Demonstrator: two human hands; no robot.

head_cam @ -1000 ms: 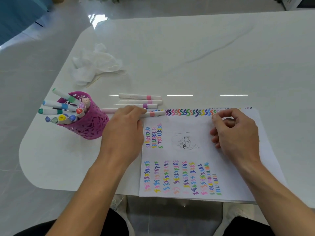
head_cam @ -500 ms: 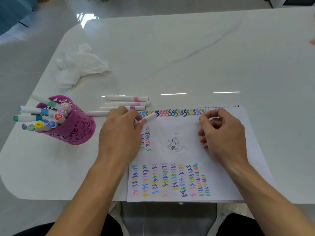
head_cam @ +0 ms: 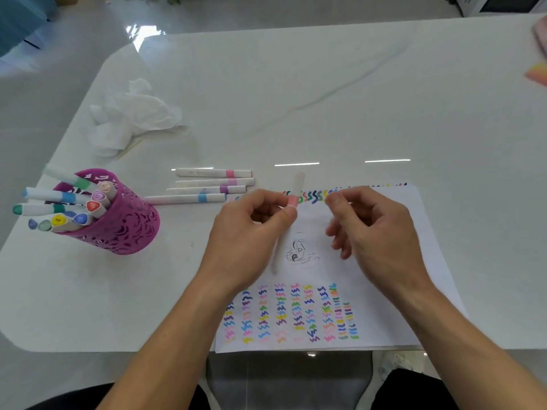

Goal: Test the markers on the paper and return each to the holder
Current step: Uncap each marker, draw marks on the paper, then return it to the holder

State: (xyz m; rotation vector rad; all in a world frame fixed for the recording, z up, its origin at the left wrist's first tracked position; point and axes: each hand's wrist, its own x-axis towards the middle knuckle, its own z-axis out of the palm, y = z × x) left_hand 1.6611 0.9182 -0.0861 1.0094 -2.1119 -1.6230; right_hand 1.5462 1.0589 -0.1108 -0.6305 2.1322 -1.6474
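- Left hand [head_cam: 248, 241] has the marker [head_cam: 298, 184]! The grip is narrow: thumb and fingertips pinch it right at the pink band.
- The marker is up off the paper [head_cam: 384, 291], hanging over the sheet's far-left part. Its long axis runs near to far, and the far end leans a touch right.
- That far end pokes out beyond the pinch, over the row of squiggles [head_cam: 315, 197] along the top edge. The near end is a blur below the hand.
- Here's what matters: the right hand [head_cam: 381, 235] sits just to the right of that exposed end, near but not touching. It's the free hand and the closer one to that end, so pulling the cap looks like its job.
- Right grip: fingers curled, thumb and forefinger tips close together. I cannot tell whether they pinch anything.
- Nothing stands between the two hands; under the gap there's only paper and a small pencil sketch [head_cam: 299, 251].
- Off left, four loose markers [head_cam: 213, 186] lie side by side on the desk [head_cam: 325, 84], long axes left to right, well clear.
- The purple holder [head_cam: 127, 229] stands further left, with markers [head_cam: 68, 199] fanning out of its mouth. It's on the left hand's side for the return trip.
- A crumpled tissue [head_cam: 133, 116] lies beyond the holder, out of the way.
- My call: uncapping next, the test stroke not yet made.
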